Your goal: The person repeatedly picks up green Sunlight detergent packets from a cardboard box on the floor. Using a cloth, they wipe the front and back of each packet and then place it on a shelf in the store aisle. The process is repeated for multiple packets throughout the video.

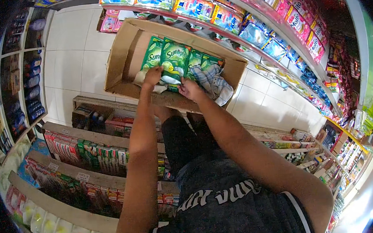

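Observation:
Before me is an open cardboard box (116, 64) holding green Sunlight refill pouches. My left hand (153, 75) touches the lower left of the front pouch (174, 56), and my right hand (189, 88) grips that pouch's lower right corner. Another Sunlight pouch (152, 53) leans behind its left edge. More green pouches (210, 61) lie to the right, partly beneath a blue-and-white checked cloth (215, 81). A pale cloth (140, 77) lies under my left hand. What is under the front pouch is mostly hidden.
A shelf of So Klin packs (194, 5) and pink Molto pouches (297, 19) runs above and right of the box. Shelves of boxed goods (101, 156) stand close on my left. Pale floor tiles (71, 66) show left of the box.

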Available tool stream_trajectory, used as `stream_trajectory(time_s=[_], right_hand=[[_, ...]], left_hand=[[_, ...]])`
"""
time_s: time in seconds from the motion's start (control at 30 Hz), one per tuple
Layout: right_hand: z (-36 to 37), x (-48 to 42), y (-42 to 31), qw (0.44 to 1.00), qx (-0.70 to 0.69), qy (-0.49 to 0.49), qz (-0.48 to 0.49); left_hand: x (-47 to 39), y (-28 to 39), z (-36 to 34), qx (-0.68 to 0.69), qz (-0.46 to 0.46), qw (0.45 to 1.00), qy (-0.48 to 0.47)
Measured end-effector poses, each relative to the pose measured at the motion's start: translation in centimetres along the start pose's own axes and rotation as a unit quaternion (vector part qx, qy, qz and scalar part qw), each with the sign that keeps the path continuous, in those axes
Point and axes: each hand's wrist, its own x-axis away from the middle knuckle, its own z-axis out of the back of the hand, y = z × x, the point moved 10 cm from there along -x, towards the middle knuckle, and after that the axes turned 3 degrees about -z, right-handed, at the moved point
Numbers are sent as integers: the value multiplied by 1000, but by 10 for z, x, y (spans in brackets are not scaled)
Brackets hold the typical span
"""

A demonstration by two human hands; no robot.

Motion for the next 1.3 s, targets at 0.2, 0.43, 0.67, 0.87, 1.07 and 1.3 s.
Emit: stream_trajectory(time_s=[0.2, 0.43, 0.67, 0.87, 1.07, 1.3], right_hand=[[-25, 96, -74, 952, -177, -219, 119], [-65, 193, -36, 954, -93, -271, 92], [-34, 255, -14, 934, 92, -335, 84], [17, 215, -67, 811, 536, -136, 191], [79, 116, -66, 357, 880, 164, 267], [28, 248, -124, 843, 404, -114, 335]], left_hand=[[51, 3, -17, 744, 137, 649, 79], [121, 66, -67, 945, -72, 288, 140], [165, 178, 1, 941, -213, 261, 19], [194, 200, 51, 904, -188, 382, 27], [242, 208, 87, 880, -199, 429, 49], [297, 238, 140, 851, -233, 470, 34]])
